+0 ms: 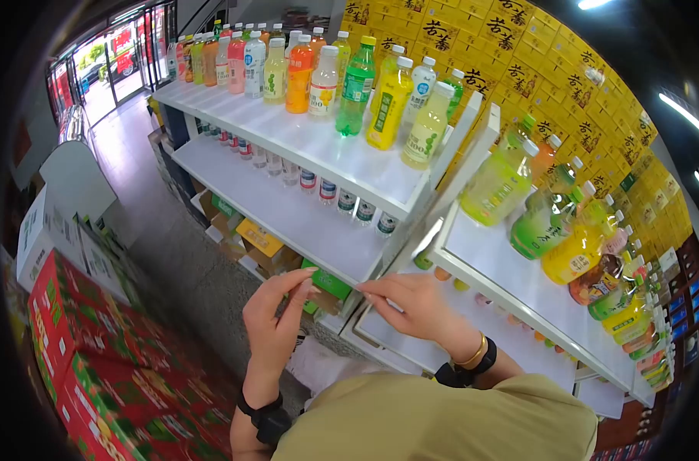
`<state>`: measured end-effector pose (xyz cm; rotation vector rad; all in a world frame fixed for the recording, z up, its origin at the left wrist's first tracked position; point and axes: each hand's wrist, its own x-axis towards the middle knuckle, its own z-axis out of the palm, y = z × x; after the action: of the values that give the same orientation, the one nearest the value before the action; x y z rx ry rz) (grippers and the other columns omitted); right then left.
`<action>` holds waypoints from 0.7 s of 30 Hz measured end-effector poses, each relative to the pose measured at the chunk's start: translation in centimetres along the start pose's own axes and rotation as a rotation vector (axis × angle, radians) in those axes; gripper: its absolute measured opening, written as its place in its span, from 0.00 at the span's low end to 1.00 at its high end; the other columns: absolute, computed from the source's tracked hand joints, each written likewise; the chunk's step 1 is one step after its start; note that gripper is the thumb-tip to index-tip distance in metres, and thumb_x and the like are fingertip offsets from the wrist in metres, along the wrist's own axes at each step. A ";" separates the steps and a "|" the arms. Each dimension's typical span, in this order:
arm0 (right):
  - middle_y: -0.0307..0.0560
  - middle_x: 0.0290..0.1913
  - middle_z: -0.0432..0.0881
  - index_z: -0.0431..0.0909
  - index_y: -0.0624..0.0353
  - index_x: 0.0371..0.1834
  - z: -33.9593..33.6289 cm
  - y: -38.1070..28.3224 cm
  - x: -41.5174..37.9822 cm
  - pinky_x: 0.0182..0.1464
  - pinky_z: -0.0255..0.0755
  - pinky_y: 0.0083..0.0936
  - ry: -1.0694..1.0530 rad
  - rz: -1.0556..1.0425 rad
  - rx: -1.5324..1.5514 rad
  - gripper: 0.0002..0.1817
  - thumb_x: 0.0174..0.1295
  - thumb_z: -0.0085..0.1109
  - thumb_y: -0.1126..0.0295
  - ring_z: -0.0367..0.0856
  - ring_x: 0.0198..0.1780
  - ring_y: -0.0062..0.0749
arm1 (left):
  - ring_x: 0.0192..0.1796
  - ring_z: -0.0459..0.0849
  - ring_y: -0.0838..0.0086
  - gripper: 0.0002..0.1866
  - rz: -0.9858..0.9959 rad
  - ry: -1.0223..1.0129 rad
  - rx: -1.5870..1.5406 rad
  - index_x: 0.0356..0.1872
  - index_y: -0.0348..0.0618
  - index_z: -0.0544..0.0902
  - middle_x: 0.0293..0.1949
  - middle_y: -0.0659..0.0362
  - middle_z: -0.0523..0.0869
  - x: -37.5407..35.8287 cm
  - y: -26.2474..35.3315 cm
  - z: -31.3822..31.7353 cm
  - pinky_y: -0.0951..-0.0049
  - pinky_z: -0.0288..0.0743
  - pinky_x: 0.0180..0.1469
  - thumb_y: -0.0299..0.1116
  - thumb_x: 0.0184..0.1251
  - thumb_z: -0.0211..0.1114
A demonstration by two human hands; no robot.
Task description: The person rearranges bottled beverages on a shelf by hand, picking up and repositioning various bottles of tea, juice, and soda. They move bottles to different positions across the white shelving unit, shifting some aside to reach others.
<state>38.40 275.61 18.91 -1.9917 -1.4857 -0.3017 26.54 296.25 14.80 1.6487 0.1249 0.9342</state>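
My left hand [273,315] is raised in front of my body, its thumb and index fingertips brought together in a pinch. Facing it, my right hand [411,304] pinches too, with its fingertips overlapping the front edge of the lower shelf [303,213] in this view. A short gap separates the two hands. I cannot tell what, if anything, is between the fingers. Above them, the upper shelf [245,123] bears a row of drink bottles, among them a green bottle [356,88] and a yellow bottle [390,104]. Small water bottles [328,190] stand at the back of the lower shelf.
On the right, another white shelf [472,244] carries large drink bottles [499,184]. Yellow cartons [472,46] are stacked behind. Red boxes [119,384] fill the lower left, with a white box [46,238] above. Cartons [261,238] sit under the shelves. A glass doorway [115,65] is at the far left.
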 end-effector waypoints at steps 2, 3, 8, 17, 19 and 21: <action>0.44 0.33 0.85 0.86 0.54 0.45 0.4 1.8 2.3 0.32 0.78 0.33 0.043 0.031 -0.078 0.07 0.66 0.64 0.72 0.85 0.31 0.41 | 0.38 0.88 0.76 0.09 0.172 -0.186 0.136 0.50 0.36 0.87 0.39 0.57 0.90 3.8 -0.6 -1.0 0.76 0.81 0.45 0.21 0.72 0.67; 0.44 0.33 0.85 0.86 0.54 0.45 0.3 2.7 3.5 0.32 0.78 0.33 0.064 0.040 -0.076 0.07 0.66 0.64 0.72 0.85 0.31 0.41 | 0.38 0.88 0.76 0.09 0.183 -0.205 0.144 0.50 0.36 0.87 0.39 0.57 0.90 5.8 -0.9 -1.3 0.76 0.81 0.45 0.21 0.72 0.67; 0.47 0.36 0.87 0.86 0.57 0.46 -0.1 7.2 9.4 0.35 0.80 0.33 0.312 0.124 -0.193 0.09 0.64 0.64 0.76 0.87 0.34 0.42 | 0.37 0.88 0.68 0.08 0.403 -0.438 0.250 0.45 0.39 0.88 0.36 0.55 0.90 16.0 -2.8 -2.2 0.73 0.79 0.42 0.21 0.66 0.71; 0.49 0.42 0.88 0.85 0.59 0.49 -0.3 9.2 15.3 0.39 0.82 0.34 0.395 0.277 -0.402 0.12 0.62 0.65 0.79 0.88 0.39 0.45 | 0.41 0.87 0.64 0.12 0.403 -0.533 0.180 0.49 0.41 0.87 0.44 0.54 0.88 27.0 -8.5 -1.5 0.70 0.80 0.43 0.23 0.64 0.72; 0.51 0.46 0.87 0.84 0.59 0.51 -2.9 8.9 16.5 0.44 0.81 0.37 0.435 0.253 -0.571 0.13 0.62 0.66 0.77 0.88 0.45 0.48 | 0.47 0.86 0.62 0.16 0.441 -0.519 0.107 0.53 0.43 0.87 0.49 0.53 0.87 30.2 -8.6 -0.4 0.68 0.81 0.46 0.25 0.64 0.73; 0.54 0.48 0.86 0.82 0.60 0.53 -5.8 8.9 18.3 0.49 0.81 0.38 0.465 0.247 -0.729 0.15 0.63 0.67 0.76 0.86 0.50 0.53 | 0.53 0.85 0.64 0.19 0.457 -0.503 0.025 0.56 0.42 0.85 0.53 0.53 0.86 34.0 -8.9 0.9 0.67 0.80 0.52 0.25 0.64 0.73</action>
<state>53.87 284.90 30.01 -2.3826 -0.8778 -1.2418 53.51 316.78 24.24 1.9255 -0.6058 0.8177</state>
